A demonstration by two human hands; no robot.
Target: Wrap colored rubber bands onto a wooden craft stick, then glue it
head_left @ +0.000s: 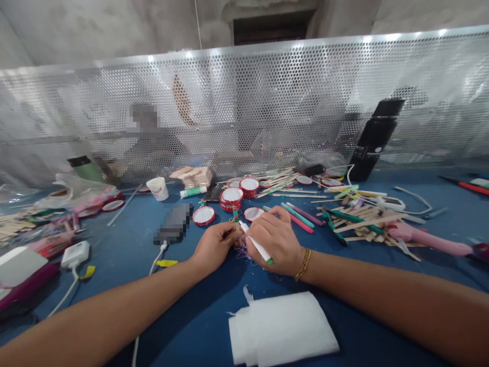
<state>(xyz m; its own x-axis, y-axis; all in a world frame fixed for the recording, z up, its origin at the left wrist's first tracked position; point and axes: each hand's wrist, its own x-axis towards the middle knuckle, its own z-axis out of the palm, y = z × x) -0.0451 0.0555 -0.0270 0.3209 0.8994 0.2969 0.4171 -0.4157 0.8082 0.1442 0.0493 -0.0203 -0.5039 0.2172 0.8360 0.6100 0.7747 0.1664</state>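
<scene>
In the middle of the blue table, my left hand (214,247) pinches a small wooden craft stick (236,216) with green and red colouring on its upright end. My right hand (277,237), with a gold bracelet at the wrist, grips a white marker (260,248) with a green end. The marker's upper end points at the stick, close to my left fingertips; whether they touch I cannot tell. Purple thread scraps (242,251) lie beneath the hands. Just beyond are red-rimmed round pieces (231,196) with white tops, some stacked.
Folded white paper (284,329) lies in front of me. Coloured markers (301,219), a heap of craft sticks (367,224) and a pink glue gun (428,237) are at right. A phone (173,224) on a cable and a paper cup (157,188) stand left. A perforated metal screen (244,112) closes the back.
</scene>
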